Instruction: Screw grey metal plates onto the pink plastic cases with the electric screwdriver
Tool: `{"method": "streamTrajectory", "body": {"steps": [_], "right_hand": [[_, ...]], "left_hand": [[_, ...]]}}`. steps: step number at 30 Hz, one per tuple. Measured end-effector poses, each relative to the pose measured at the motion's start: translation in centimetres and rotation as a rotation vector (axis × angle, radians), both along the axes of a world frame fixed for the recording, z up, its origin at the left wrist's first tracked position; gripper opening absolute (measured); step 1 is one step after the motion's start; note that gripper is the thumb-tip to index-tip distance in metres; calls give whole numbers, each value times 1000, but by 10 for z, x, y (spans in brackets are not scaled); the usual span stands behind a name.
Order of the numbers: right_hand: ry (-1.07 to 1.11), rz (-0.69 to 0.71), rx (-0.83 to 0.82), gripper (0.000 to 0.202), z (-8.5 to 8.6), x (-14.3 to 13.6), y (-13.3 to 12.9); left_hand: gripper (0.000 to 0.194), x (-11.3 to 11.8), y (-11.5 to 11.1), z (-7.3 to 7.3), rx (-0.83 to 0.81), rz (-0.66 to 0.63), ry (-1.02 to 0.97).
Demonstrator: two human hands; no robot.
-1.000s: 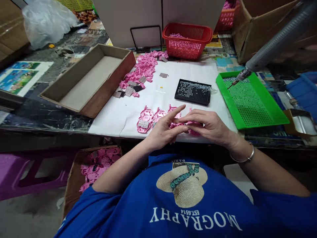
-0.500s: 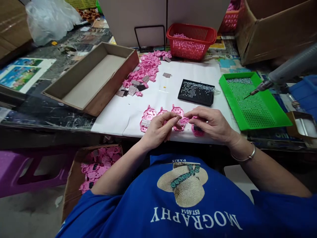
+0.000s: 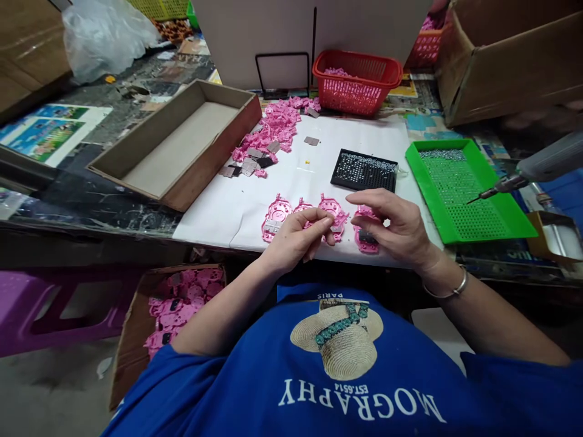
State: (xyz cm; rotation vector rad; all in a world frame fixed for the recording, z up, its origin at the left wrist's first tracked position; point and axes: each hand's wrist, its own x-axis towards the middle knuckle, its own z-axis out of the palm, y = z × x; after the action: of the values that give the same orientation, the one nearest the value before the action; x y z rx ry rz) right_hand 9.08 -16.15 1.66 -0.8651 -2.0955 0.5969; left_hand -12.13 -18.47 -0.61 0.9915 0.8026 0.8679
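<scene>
My left hand [image 3: 304,238] is closed in a pinch, with a small pink plastic part [image 3: 340,218] at its fingertips. My right hand [image 3: 401,227] has its thumb and index finger apart, and nothing shows between them. Below and around my hands, several pink plastic shells lie in a row on white paper. The leftmost pink shell [image 3: 277,211] carries a grey plate [image 3: 272,227]. Another pink shell [image 3: 330,206] lies just beyond my left fingertips, and the rightmost shell [image 3: 366,247], with a dark piece on it, is partly hidden by my right hand.
A black screw tray [image 3: 362,171] and a green screw tray [image 3: 478,209] lie beyond and to the right. An electric screwdriver [image 3: 514,179] hangs over the green one. Pink parts [image 3: 277,124] are heaped beside a cardboard tray [image 3: 177,145]; a red basket [image 3: 357,85] stands behind.
My right hand has drawn away from the left one and its fingers have opened. My left hand stays pinched in nearly the same place. The view has shifted slightly.
</scene>
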Motion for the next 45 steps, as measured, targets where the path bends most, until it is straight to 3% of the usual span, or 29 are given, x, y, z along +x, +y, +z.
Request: {"method": "streamTrajectory", "body": {"steps": [3,6,10,13,17,20,22,26,29,32,34,45], "right_hand": [[-17,134,35,20,2,0,0],[-67,62,-120,13,3,-1,0],[-93,-4,-288,18,2,-3,-2],[-81,-36,-105,24,0,-2,-2],[-153,90,242,23,-4,0,-1],[-256,113,373,21,-8,0,0],[-288,93,395,19,-9,0,2],[-276,-88,300,14,-14,-1,9],[-350,-151,208,16,-20,-3,18],[-451,-141,131,19,-25,-10,27],[-502,-148,101,21,-27,-15,32],[-621,-146,105,25,-37,-29,46]], "left_hand": [[30,0,-1,1,8,-70,9],[32,1,-3,2,118,-44,118],[30,3,-4,2,304,36,301],[34,4,-1,0,305,64,300],[35,6,4,0,270,87,270],[37,5,4,-2,327,61,341],[34,3,2,-6,482,131,471],[27,-3,-7,-18,1069,348,926],[29,-4,-14,-24,1371,197,1185],[33,-1,-17,-25,1437,-10,1359],[35,2,-17,-26,1419,-74,1412],[34,2,-16,-30,1425,-55,1403]]}}
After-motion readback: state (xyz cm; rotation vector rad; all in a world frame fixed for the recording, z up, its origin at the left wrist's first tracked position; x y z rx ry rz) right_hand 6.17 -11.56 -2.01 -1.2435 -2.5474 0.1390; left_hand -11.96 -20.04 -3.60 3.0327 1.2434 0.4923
